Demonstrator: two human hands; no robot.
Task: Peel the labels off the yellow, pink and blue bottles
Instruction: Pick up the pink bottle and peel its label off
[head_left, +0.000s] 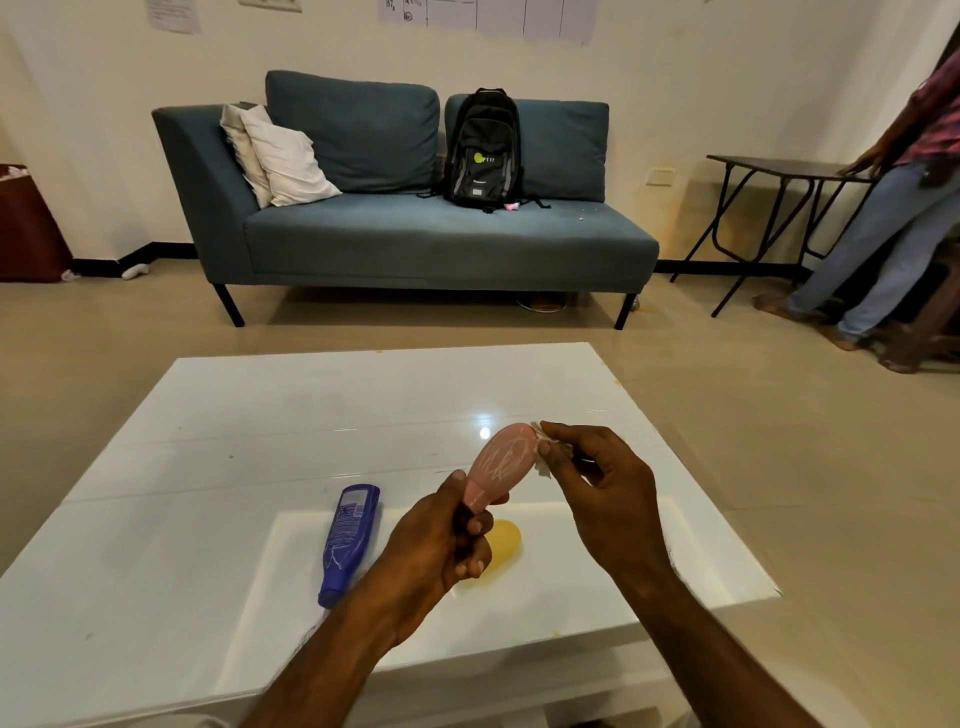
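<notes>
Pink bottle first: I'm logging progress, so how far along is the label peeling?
Done: nothing surely; the yellow bottle is mostly hidden. In hand: the left hand holds the pink bottle, already scraped, while the right hand pinches torn label scraps. Left: the blue bottle still wears its label.

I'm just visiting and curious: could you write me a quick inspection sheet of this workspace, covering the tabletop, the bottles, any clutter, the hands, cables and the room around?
Surface: glossy white low table, a few small specks on it.
Job's things: pink plastic bottle held up, scratchy residue on its body; blue plastic bottle lying on the table, label still on; yellow plastic bottle lying behind the left hand, mostly hidden.
Clutter: crumpled whitish label scrap in the right hand's fingers.
Grippers: left hand gripping the pink bottle's narrow end; right hand pinching the scrap at its rounded end.
Cables: nothing seen.
Surroundings: blue-grey fabric sofa with black backpack; dark folding table; another person standing.
</notes>
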